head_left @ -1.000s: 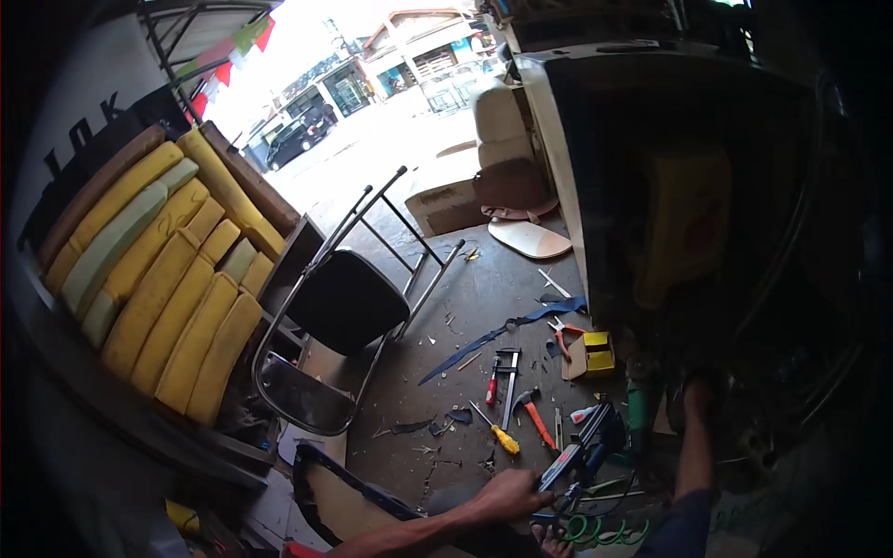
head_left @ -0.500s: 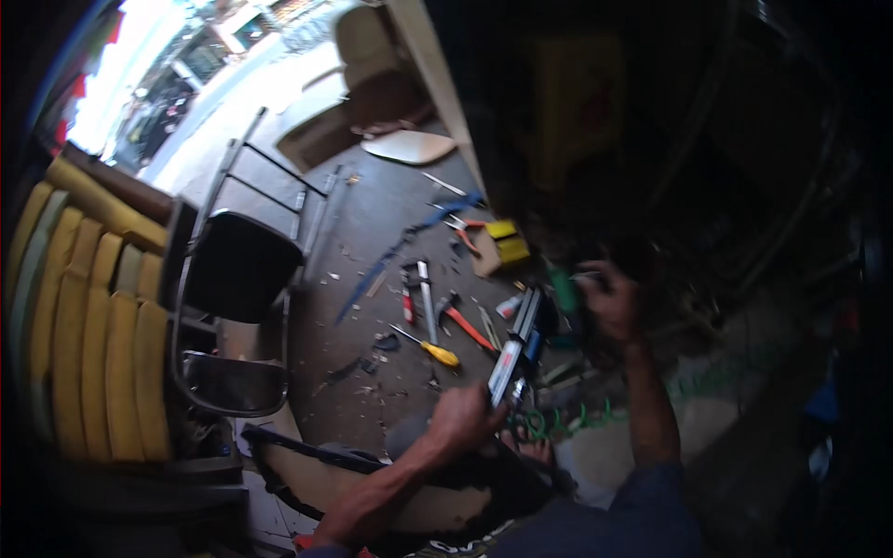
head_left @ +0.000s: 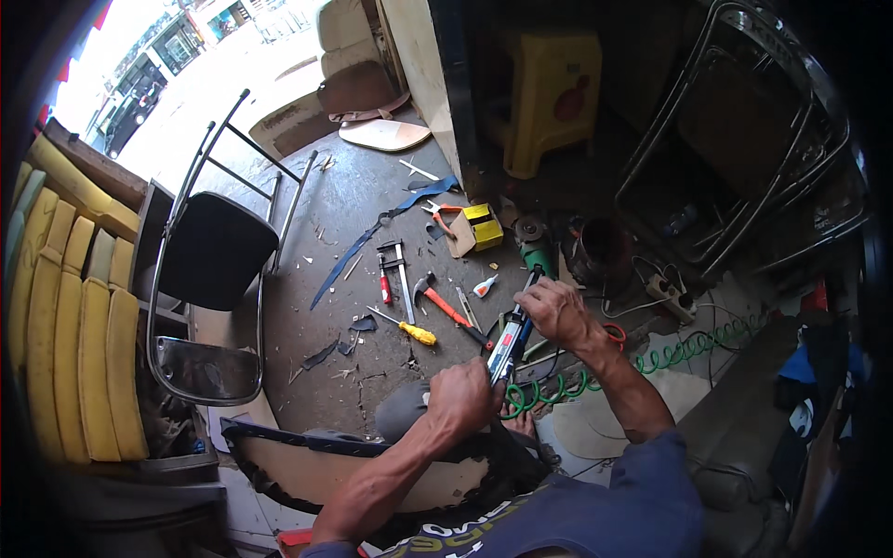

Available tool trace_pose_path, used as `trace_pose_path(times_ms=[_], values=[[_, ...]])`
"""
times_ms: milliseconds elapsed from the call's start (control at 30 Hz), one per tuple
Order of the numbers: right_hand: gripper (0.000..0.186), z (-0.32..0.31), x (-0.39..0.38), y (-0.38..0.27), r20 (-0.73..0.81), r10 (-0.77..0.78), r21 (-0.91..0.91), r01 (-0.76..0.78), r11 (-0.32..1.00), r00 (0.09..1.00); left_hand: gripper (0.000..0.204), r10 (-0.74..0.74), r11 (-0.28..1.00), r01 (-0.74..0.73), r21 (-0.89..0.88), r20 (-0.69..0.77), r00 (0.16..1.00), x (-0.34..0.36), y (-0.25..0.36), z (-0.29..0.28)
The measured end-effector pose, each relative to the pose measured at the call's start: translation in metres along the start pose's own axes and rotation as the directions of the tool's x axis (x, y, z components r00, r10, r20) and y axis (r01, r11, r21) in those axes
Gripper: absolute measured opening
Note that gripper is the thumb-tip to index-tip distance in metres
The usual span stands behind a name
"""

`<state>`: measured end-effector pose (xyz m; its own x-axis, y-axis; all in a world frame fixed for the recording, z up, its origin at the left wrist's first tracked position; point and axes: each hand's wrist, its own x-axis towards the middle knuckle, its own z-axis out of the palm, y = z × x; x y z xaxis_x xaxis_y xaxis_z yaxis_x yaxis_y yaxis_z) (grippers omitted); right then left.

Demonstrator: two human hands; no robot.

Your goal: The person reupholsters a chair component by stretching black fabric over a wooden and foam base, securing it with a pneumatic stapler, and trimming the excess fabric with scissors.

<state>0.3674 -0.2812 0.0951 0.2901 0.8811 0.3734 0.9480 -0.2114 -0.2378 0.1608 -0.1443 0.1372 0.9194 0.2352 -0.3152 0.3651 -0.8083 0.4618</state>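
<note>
A silver and black staple gun (head_left: pixel 507 344) slants away from me above the floor, a label on its long magazine. My left hand (head_left: pixel 459 400) is wrapped round its near end. At its far end, the closed fingers of my right hand (head_left: pixel 558 314) grip the tip of the magazine; just what they pinch there is hidden. A coiled green air hose (head_left: pixel 642 365) runs off to the right from near the tool. Across my lap lies a tan board panel (head_left: pixel 358 462) edged with black covering. Beyond my right hand is a green angle grinder (head_left: pixel 534 244).
A hammer (head_left: pixel 446 309), a clamp (head_left: pixel 402 284), a yellow-handled screwdriver (head_left: pixel 414 330), a small glue bottle (head_left: pixel 485 285) and a yellow box (head_left: pixel 482 227) lie ahead on the floor. An overturned black chair (head_left: pixel 223 251) and stacked yellow cushions (head_left: pixel 79 363) stand left. A power strip (head_left: pixel 672 298) is at right.
My right hand has come down and left from beside the grinder onto the staple gun's far end. My left hand still grips the tool. The picture is brighter and sharper.
</note>
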Motion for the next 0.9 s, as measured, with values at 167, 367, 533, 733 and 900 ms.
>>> trace_pose_path(times_ms=[167, 367, 533, 733, 900], values=[[0.009, -0.006, -0.008, -0.003, 0.059, 0.012, 0.02, -0.014, 1.0, 0.998, 0.042, 0.008, 0.999, -0.008, 0.031, -0.016, 1.0, 0.001, 0.003, 0.003], [0.015, 0.001, -0.018, -0.005, 0.144, 0.105, -0.06, -0.097, 0.993, 0.984, 0.041, 0.013, 0.999, -0.012, 0.051, -0.02, 1.0, 0.004, 0.001, 0.008], [0.048, -0.006, -0.04, 0.0, 0.063, 0.344, 0.215, -0.349, 0.912, 0.937, 0.041, 0.017, 0.999, -0.015, 0.041, -0.048, 0.999, 0.002, 0.001, 0.008], [0.038, 0.018, -0.064, -0.001, 0.044, 0.56, 0.524, -0.496, 0.693, 0.828, 0.043, 0.012, 0.999, -0.011, 0.038, -0.022, 1.0, 0.002, 0.004, 0.003], [0.032, 0.083, -0.109, 0.033, 0.066, 0.916, 0.631, -0.728, 0.269, 0.396, 0.042, -0.023, 0.997, 0.026, 0.076, -0.034, 0.999, -0.003, 0.012, 0.001]])
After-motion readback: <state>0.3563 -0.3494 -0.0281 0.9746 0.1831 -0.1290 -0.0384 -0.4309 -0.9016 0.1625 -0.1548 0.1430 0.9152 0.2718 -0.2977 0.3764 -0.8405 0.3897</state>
